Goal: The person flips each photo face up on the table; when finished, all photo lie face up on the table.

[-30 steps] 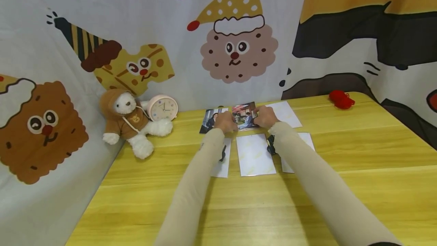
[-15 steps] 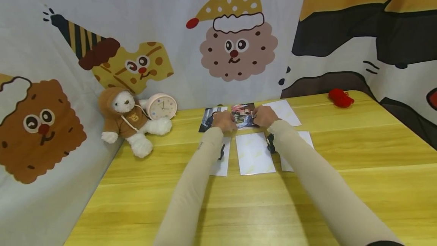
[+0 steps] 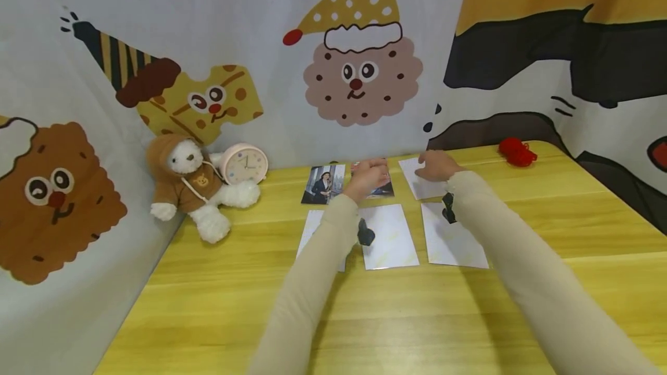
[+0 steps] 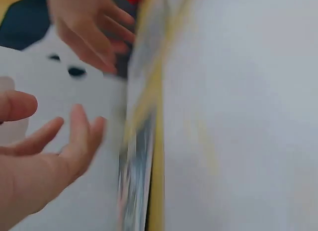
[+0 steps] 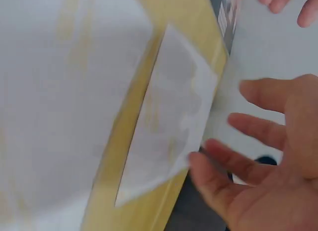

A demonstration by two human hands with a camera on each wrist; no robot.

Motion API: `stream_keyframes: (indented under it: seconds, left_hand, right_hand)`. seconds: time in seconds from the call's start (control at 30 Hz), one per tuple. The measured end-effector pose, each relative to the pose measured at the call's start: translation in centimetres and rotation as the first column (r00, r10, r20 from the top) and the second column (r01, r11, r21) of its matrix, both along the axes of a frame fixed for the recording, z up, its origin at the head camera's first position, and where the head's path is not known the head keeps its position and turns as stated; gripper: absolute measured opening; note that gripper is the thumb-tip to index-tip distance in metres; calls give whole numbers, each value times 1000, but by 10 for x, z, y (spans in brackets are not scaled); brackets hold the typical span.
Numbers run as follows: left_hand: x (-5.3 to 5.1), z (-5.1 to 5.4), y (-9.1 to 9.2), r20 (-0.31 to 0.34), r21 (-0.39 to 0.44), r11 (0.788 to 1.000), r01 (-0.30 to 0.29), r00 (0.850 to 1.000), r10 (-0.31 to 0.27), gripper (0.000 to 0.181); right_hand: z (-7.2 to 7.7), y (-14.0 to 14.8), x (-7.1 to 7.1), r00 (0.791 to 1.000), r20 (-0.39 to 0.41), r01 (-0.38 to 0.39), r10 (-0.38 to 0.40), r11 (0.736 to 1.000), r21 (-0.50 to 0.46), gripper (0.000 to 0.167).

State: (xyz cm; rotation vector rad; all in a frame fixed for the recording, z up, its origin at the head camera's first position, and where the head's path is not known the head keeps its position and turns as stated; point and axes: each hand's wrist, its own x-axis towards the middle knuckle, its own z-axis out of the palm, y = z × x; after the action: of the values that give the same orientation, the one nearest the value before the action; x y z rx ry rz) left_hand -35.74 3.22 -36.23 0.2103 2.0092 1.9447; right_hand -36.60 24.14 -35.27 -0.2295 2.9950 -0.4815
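The card (image 5: 166, 116) nearest the right hand (image 3: 439, 165) — white, streaked with faint yellow.

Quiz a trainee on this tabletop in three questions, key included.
1. True or false: the left hand is gripping the red yarn.
2. In the head view, how many white cards lie in the nearer row: A) two, B) three, C) five?
3. Fill in the blank: the plush bear in a brown hoodie sits beside a pale pink ____.

Key: 1. False; that hand holds nothing. 2. B. 3. Alarm clock.
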Motion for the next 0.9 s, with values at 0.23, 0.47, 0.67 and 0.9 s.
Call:
stream_keyframes:
  seconds: [0.23, 0.47, 0.67, 0.9]
  left_hand:
    - [12, -2, 32, 284, 316, 947, 53, 947, -148, 54]
    - [16, -4, 41, 320, 335, 942, -10, 942, -104, 56]
    - [15, -6, 40, 291, 300, 949, -99, 957, 7, 49]
    - [9, -10, 41, 207, 312, 947, -78, 978, 12, 43]
  right_hand:
    - [2, 25, 18, 987, 145, 73, -67, 997, -35, 60]
    - [-8, 24, 26, 990, 112, 92, -89, 995, -25, 63]
    - [-3, 13, 32, 990, 124, 70, -62, 996, -58, 70]
    - [1, 0, 30, 996, 78, -40, 47, 995, -92, 74]
